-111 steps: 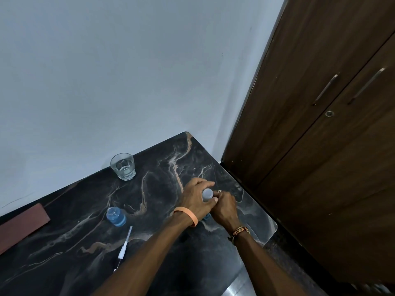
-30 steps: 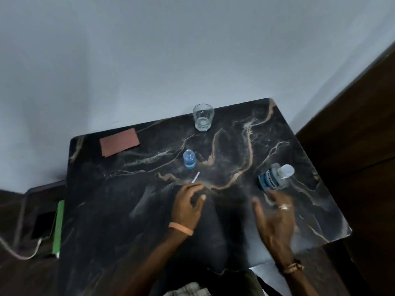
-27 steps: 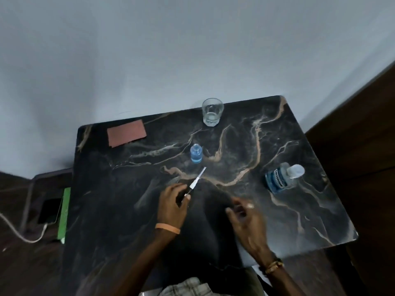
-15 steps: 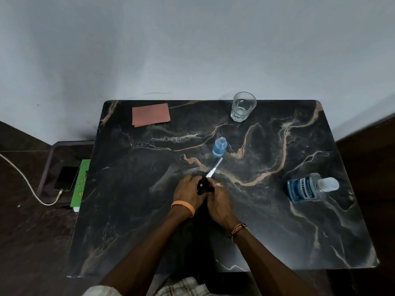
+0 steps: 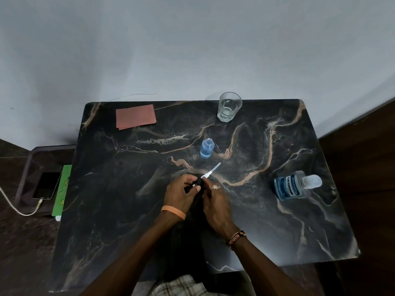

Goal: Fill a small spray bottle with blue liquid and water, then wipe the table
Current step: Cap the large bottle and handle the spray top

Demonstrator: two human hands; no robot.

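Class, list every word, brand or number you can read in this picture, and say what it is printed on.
"LISTERINE": label of the blue mouthwash bottle.
Green booklet: lettering too blurred to read.
Dark wrist band: script too small to read.

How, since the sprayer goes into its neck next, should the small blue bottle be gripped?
Pinch the small blue bottle round its lower body, probably from the near side: it stands upright and uncapped, so the neck stays free for the sprayer; the glass stands behind.
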